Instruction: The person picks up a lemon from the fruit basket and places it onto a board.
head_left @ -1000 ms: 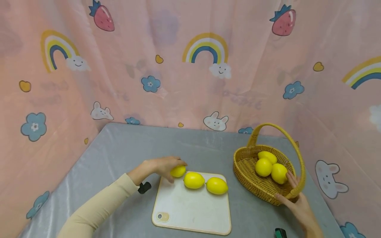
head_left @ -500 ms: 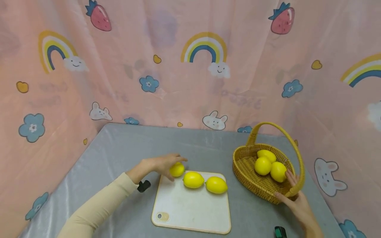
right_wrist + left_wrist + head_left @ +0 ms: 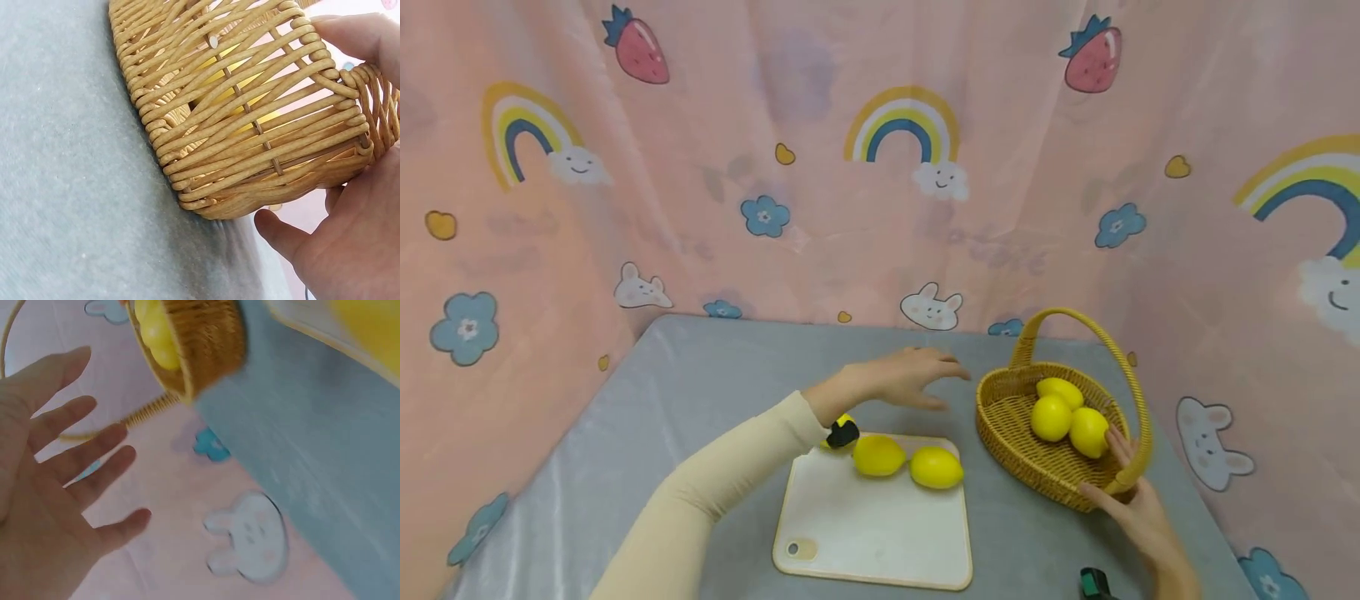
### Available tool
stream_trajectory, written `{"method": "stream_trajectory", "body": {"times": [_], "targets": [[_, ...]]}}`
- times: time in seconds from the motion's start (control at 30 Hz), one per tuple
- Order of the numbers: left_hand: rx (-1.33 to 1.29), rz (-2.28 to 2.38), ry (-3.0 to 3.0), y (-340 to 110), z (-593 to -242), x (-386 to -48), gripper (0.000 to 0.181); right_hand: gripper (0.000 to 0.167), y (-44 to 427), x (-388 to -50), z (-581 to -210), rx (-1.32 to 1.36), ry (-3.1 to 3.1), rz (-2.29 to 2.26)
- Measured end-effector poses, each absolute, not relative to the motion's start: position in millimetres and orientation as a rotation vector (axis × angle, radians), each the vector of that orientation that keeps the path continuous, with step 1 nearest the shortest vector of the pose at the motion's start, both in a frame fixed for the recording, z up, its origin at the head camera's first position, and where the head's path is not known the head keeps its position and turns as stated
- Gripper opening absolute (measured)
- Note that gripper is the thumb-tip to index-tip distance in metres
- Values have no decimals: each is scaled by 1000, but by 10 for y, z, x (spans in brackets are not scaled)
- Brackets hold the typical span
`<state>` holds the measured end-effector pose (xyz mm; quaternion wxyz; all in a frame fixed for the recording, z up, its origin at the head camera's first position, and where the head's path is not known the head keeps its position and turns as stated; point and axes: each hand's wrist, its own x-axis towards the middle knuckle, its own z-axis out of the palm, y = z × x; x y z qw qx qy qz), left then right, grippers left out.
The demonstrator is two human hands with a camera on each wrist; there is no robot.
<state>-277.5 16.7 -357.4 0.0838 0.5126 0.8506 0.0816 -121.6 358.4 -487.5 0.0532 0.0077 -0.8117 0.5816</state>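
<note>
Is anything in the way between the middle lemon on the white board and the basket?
Yes: another lemon sits beside the middle lemon, on the side toward the basket. After that, I see only the edge of the white board and some gray table.

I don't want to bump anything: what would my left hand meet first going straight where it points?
Probably the wicker basket, near the left foot of its handle; your left hand's height is unclear, so it might pass above.
</note>
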Motion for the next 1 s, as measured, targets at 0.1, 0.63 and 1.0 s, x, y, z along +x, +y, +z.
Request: {"method": "stream_trajectory", "body": {"times": [0.1,0.63,1.0], "targets": [[1606,207,2477,563,-3505,-2803,51,86,3570,-1211,-4879,32,-2447,1760],[1561,64,2307,1850,-3651,-2893,54,88,3580,-1232,-4849,54,-2436,1792],[1418,9,2233,2194,-3789,-2910,39,88,3562,-1175,-4863,51,-2437,1783]]}}
